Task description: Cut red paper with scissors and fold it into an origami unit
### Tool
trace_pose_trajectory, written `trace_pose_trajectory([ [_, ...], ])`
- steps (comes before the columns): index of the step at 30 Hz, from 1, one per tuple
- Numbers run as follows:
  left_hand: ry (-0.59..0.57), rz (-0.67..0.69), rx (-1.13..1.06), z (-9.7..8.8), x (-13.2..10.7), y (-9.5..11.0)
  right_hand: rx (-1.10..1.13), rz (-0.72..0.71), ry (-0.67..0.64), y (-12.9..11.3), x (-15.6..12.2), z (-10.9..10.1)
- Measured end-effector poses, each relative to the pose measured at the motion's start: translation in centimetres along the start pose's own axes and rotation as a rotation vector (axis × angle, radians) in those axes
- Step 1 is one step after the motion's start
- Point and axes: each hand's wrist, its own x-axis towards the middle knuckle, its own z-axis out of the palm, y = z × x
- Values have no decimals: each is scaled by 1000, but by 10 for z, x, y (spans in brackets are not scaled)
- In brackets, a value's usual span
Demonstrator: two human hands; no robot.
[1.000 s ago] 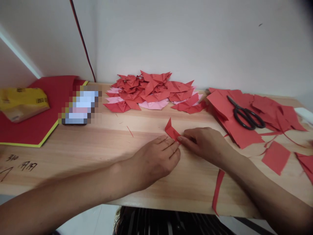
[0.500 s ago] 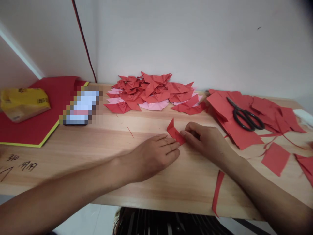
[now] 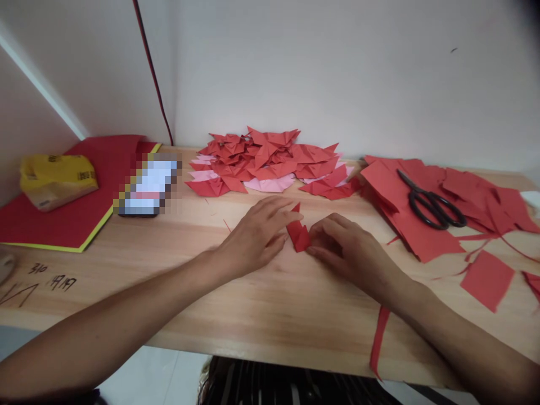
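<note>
A small folded piece of red paper lies on the wooden table between my two hands. My left hand rests to its left, fingers stretched toward it, the fingertips touching its upper flap. My right hand sits to its right with fingers curled, pinching the paper's right edge against the table.
A heap of folded red and pink paper shapes lies at the back. Black scissors rest on cut red sheets at the right. A red board with a yellow packet sits left. A red strip hangs over the front edge.
Both hands and the folded paper have shifted a little away from me. My left fingers have lifted from flat on the table to the paper's upper flap.
</note>
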Motion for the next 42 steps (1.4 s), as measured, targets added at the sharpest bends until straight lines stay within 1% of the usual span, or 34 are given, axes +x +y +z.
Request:
trace_pose_trajectory([
  [3, -47, -4, -26, 5, -2, -4, 33, -33, -4, -1, 1, 1],
  [5, -52, -10, -36, 7, -4, -6, 30, -51, -9, -2, 1, 2],
  [7, -23, -28, -46, 7, -4, -7, 20, -61, -8, -3, 1, 4],
  [11, 64, -125, -81, 1, -4, -2, 51, -49, -9, -7, -1, 5],
  [16, 105, -198, -146, -5, -2, 6, 152, -75, -1, -13, -3, 7],
  [20, 118, -338, -365, -5, -2, 9, 200, -107, 18, -13, -3, 8],
  [24, 127, -475, -581, -1, -2, 7, 195, -148, 59, -9, -3, 7],
  [28, 180, -553, -823, 3, -1, -1, 141, -169, 91, -5, -6, 4],
  [30, 196, -617, -928, 3, 0, -2, 100, -173, 107, -4, -7, 2],
  [32, 151, -707, -1021, 0, 1, 0, 63, -192, 141, -4, -8, 0],
  [34, 49, -789, -1114, -4, 3, 5, 25, -226, 178, -5, -8, -2],
  [36, -30, -830, -1173, -7, 4, 11, -11, -265, 200, -5, -7, -4],
  [38, -64, -862, -1195, -9, 5, 15, -32, -301, 205, -5, -7, -5],
  [42, -69, -880, -1218, -11, 4, 16, 13, -344, 182, -2, -6, -5],
])
